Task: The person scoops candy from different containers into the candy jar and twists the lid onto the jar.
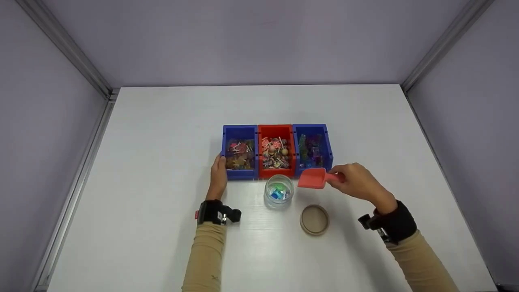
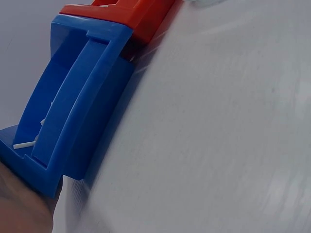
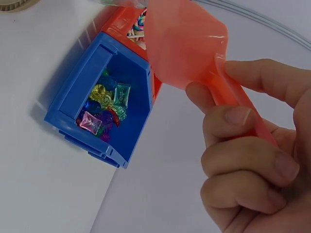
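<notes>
We judge the red scoop (image 1: 314,178), its handle (image 3: 238,94) gripped in the right hand (image 1: 359,182), light, stiff and best held there. Left of that hand stands a glass jar (image 1: 277,204); the left hand (image 1: 218,177), fingers extended, touches a blue bin (image 1: 241,174).

- Coral-red scoop (image 1: 313,178) in my right fingers (image 3: 243,160).
- Right blue bin (image 3: 77,82) just beyond them, with pink, purple, yellow and teal pieces (image 3: 102,114).
- Left blue bin (image 1: 242,175) at my left fingers (image 1: 221,162), white sticks (image 2: 24,145) inside.
- Red bin (image 1: 276,173) between my left and right fingers, one candy (image 3: 140,22) swirled blue and white.
- Clear jar (image 1: 277,205) left of my right fingers, showing green and blue pieces (image 1: 279,192).
- Tan lid (image 1: 314,220) nearer me than those fingers.
</notes>
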A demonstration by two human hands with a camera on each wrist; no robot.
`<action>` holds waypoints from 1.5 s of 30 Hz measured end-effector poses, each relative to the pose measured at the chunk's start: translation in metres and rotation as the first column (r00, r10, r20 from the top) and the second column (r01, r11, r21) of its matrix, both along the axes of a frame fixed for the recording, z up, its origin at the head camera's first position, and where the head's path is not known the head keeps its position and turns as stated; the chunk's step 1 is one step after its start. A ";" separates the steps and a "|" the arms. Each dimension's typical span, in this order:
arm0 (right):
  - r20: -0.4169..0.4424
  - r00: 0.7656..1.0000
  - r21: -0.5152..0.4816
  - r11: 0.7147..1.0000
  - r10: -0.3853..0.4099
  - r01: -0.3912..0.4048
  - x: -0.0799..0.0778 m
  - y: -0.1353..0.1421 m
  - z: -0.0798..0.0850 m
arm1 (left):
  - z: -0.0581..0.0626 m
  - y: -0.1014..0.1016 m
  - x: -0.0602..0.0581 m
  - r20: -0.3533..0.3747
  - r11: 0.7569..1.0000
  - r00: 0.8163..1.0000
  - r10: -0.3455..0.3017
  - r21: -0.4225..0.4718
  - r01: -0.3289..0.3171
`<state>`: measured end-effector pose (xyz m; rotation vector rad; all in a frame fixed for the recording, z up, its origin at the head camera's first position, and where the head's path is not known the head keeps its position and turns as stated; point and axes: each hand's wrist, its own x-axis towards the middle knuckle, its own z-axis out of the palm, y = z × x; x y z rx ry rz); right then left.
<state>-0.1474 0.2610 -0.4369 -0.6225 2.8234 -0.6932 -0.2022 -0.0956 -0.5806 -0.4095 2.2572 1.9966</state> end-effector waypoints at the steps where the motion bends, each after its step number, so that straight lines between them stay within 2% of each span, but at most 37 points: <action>1: 0.009 1.000 -0.001 1.000 -0.006 0.006 -0.001 0.001 0.000 | 0.000 0.000 0.000 -0.002 1.000 1.000 0.001 0.001 -0.001; 9: 0.033 0.999 -0.026 0.999 -0.037 0.037 -0.011 0.005 -0.008 | 0.001 0.000 -0.001 0.016 1.000 1.000 0.006 -0.007 -0.006; 16: 0.060 0.997 -0.059 0.997 -0.051 0.055 -0.022 0.006 -0.011 | 0.003 0.000 0.000 0.000 1.000 1.000 0.009 -0.001 -0.009; 22: 0.070 0.995 -0.056 0.996 -0.068 0.072 -0.030 0.007 -0.010 | 0.001 0.000 0.000 -0.033 1.000 0.999 0.015 -0.001 -0.015; 29: 0.081 0.991 -0.013 0.994 -0.110 0.112 -0.045 0.005 -0.010 | 0.001 -0.001 0.000 0.003 1.000 1.000 0.005 -0.014 -0.005; 34: 0.150 0.974 0.045 0.986 -0.168 0.163 -0.059 0.005 -0.009 | 0.001 0.000 0.001 0.008 1.000 1.000 0.011 -0.019 -0.011; 40: 0.259 0.936 0.109 0.970 -0.240 0.218 -0.074 0.004 -0.007 | 0.002 0.000 0.001 0.022 1.000 1.000 0.010 -0.014 -0.010; 45: 0.281 0.918 0.144 0.958 -0.280 0.248 -0.085 0.000 -0.004 | 0.002 0.000 0.000 0.024 1.000 1.000 0.008 -0.028 -0.008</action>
